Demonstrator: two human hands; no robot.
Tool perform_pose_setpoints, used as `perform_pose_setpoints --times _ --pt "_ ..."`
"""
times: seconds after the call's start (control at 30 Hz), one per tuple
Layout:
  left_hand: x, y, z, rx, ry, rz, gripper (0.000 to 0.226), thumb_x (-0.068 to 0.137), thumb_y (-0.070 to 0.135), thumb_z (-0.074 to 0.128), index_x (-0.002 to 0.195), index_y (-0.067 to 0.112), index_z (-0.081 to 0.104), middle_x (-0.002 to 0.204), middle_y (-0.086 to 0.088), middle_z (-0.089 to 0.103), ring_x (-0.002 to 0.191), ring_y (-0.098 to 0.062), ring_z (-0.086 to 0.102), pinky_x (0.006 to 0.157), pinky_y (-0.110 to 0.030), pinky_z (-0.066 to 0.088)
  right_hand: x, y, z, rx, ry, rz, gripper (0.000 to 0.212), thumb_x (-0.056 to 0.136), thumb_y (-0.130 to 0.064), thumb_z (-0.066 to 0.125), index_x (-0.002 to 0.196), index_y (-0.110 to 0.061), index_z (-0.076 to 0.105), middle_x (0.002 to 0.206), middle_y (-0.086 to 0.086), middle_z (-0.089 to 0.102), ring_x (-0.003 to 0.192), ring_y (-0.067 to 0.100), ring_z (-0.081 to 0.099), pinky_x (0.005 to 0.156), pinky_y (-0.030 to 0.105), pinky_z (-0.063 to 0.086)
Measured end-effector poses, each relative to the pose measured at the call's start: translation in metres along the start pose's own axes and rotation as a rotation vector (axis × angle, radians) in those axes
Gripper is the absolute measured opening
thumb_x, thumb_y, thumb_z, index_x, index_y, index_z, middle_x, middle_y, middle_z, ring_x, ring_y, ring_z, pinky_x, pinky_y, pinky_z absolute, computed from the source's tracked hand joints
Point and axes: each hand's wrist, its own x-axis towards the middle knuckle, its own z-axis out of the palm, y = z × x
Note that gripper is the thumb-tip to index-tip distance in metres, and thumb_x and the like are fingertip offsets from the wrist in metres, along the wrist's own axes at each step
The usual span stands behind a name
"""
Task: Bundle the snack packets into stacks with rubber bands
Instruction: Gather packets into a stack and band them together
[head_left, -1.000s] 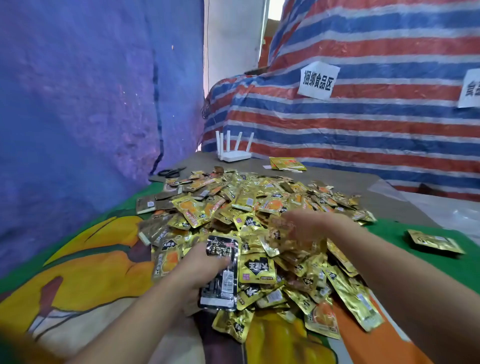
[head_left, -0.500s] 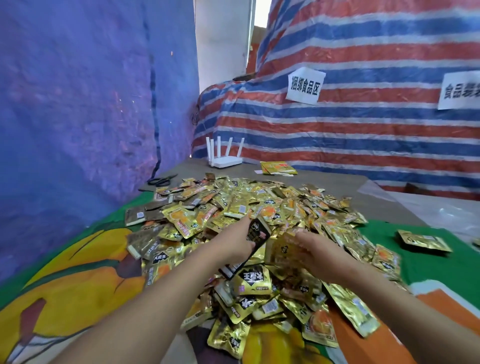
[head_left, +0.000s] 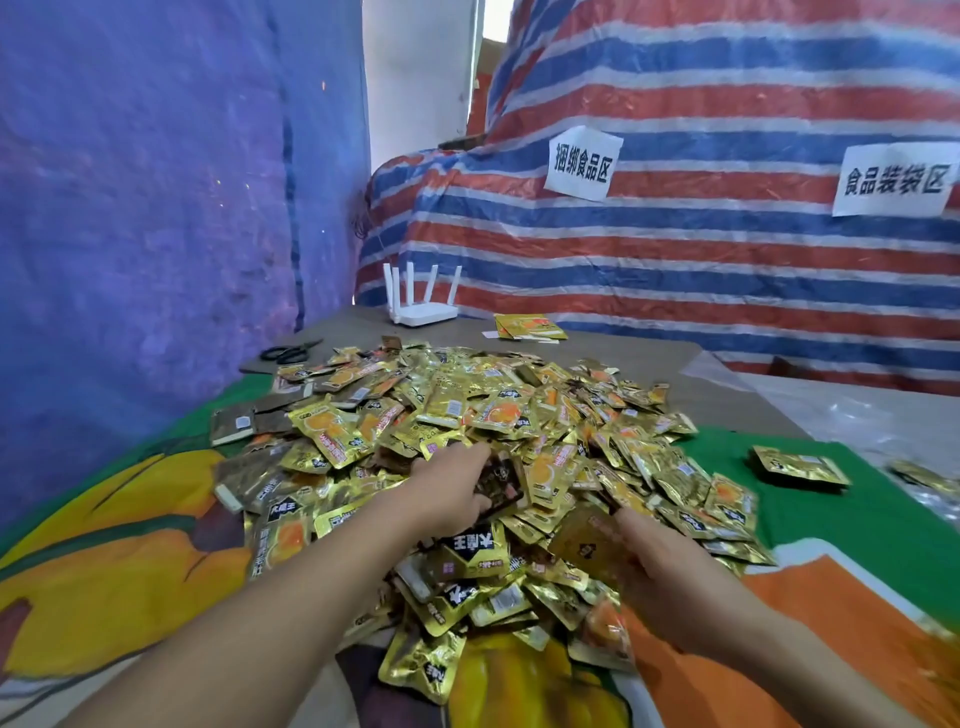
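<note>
A big heap of gold and brown snack packets covers the middle of the table. My left hand reaches over the heap and grips a dark brown packet held upright. My right hand is at the heap's near right side and holds a blurred gold-brown packet just above the pile. No rubber band shows in view.
A small stack of gold packets lies apart on the green cloth at right. Black scissors and a white router sit at the far left of the table. More packets lie beside the router. Striped tarp stands behind.
My left hand has stayed over the heap with the dark packet. My right hand has pulled back towards me and to the right, bringing a packet with it.
</note>
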Motion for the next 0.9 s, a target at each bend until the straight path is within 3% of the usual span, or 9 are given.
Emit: perform_pose_setpoints --times 0.17,0.27,0.33,0.4,0.53,0.6,0.7,0.83,0.9 --pt "-0.037 0.005 -0.004 -0.64 0.115 0.054 0.065 0.094 0.033 0.063 0.144 0.032 0.021 0.137 0.004 0.049 0.119 -0.018 0.054 0.096 -0.036 0.046 -0.005 -0.013 0.003 0.404 0.229 0.149 0.009 0.099 -0.022 0.057 0.101 -0.025 0.048 0.088 -0.006 0.064 0.072 0.01 0.062 0.059 0.033 0.052" --pt "-0.058 0.021 0.007 -0.898 0.162 0.04 0.04 0.092 0.028 0.068 0.127 0.028 0.048 0.113 0.011 0.068 0.09 0.003 0.067 0.073 -0.023 0.053 0.003 -0.025 0.004 0.783 0.384 0.293 0.016 0.101 -0.018 0.056 0.114 -0.028 0.055 0.1 -0.002 0.069 0.074 0.005 0.069 0.055 0.024 0.056" --pt "-0.068 0.034 0.02 -1.014 0.101 0.05 0.026 0.092 0.029 0.068 0.11 0.036 0.051 0.103 0.019 0.068 0.083 0.007 0.067 0.067 -0.019 0.055 0.01 -0.036 0.004 0.98 0.409 0.372 0.015 0.102 -0.021 0.055 0.114 -0.031 0.056 0.103 0.0 0.07 0.083 0.015 0.071 0.067 0.038 0.061" --pt "-0.075 0.045 0.032 -1.053 0.074 0.072 0.024 0.094 0.031 0.064 0.103 0.044 0.047 0.098 0.029 0.066 0.087 0.012 0.064 0.068 -0.012 0.052 0.013 -0.049 0.007 1.114 0.414 0.382 0.016 0.103 -0.026 0.053 0.109 -0.039 0.058 0.107 -0.003 0.071 0.092 0.018 0.072 0.078 0.044 0.06" --pt "-0.085 0.056 0.048 -0.979 0.209 0.053 0.043 0.095 0.042 0.059 0.133 0.039 0.041 0.129 0.015 0.058 0.119 -0.008 0.055 0.101 -0.04 0.048 0.003 -0.078 0.015 1.167 0.476 0.246 0.025 0.101 -0.046 0.044 0.096 -0.06 0.064 0.097 -0.032 0.069 0.092 -0.01 0.066 0.074 0.02 0.055" --pt "-0.091 0.058 0.054 -1.014 0.236 0.069 0.047 0.093 0.044 0.06 0.133 0.044 0.036 0.125 0.024 0.059 0.117 0.002 0.055 0.1 -0.032 0.05 -0.005 -0.087 0.021 1.142 0.516 0.154 0.019 0.095 -0.054 0.047 0.101 -0.051 0.065 0.099 -0.027 0.069 0.094 -0.005 0.066 0.072 0.014 0.053" --pt "-0.098 0.064 0.061 -1.032 0.271 0.143 0.051 0.094 0.035 0.063 0.114 0.069 0.03 0.104 0.05 0.054 0.099 0.03 0.049 0.077 0.0 0.044 -0.014 -0.089 0.032 1.132 0.562 0.128 0.03 0.09 -0.055 0.059 0.112 -0.035 0.061 0.106 -0.01 0.071 0.101 0.01 0.068 0.084 0.03 0.055" --pt "-0.112 0.064 0.093 -1.042 0.27 0.161 0.05 0.097 0.026 0.059 0.139 0.042 0.037 0.123 0.018 0.063 0.112 0.002 0.061 0.098 -0.033 0.052 -0.032 -0.09 0.071 1.144 0.538 0.233 0.025 0.085 -0.057 0.061 0.108 -0.052 0.056 0.109 -0.008 0.068 0.105 0.013 0.067 0.085 0.038 0.058" --pt "-0.123 0.061 0.11 -0.94 0.237 0.191 0.051 0.099 0.03 0.055 0.139 0.05 0.031 0.132 0.018 0.058 0.116 0.005 0.057 0.101 -0.026 0.048 -0.041 -0.085 0.093 1.11 0.504 0.273 0.021 0.093 -0.049 0.06 0.11 -0.057 0.052 0.116 -0.005 0.063 0.11 0.013 0.063 0.091 0.041 0.056"
